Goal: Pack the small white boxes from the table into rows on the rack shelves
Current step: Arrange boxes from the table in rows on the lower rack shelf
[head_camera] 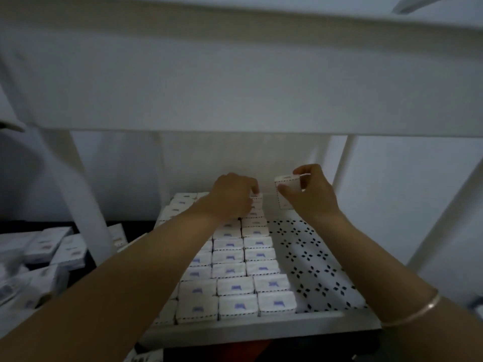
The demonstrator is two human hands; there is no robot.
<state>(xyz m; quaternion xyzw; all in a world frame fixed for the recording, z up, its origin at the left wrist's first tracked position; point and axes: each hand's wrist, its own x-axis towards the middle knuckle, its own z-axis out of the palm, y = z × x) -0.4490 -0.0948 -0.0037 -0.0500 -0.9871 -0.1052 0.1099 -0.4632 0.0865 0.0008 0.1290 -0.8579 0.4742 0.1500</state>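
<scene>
Several rows of small white boxes (236,284) with blue marks fill the left and middle of the white rack shelf (261,329). My right hand (312,194) holds one small white box (286,190) upright above the back of the shelf, thumb and fingers curled round it. My left hand (232,197) reaches to the far end of the rows, its fingertips pinching the rearmost box (257,198) there. The shelf's right strip, patterned with dark cut-outs (313,259), holds no boxes.
A higher shelf (235,74) hangs close overhead. White rack legs (88,194) stand at left and right. A pile of loose white boxes (47,257) lies on the dark table to the left. A bangle (418,310) circles my right forearm.
</scene>
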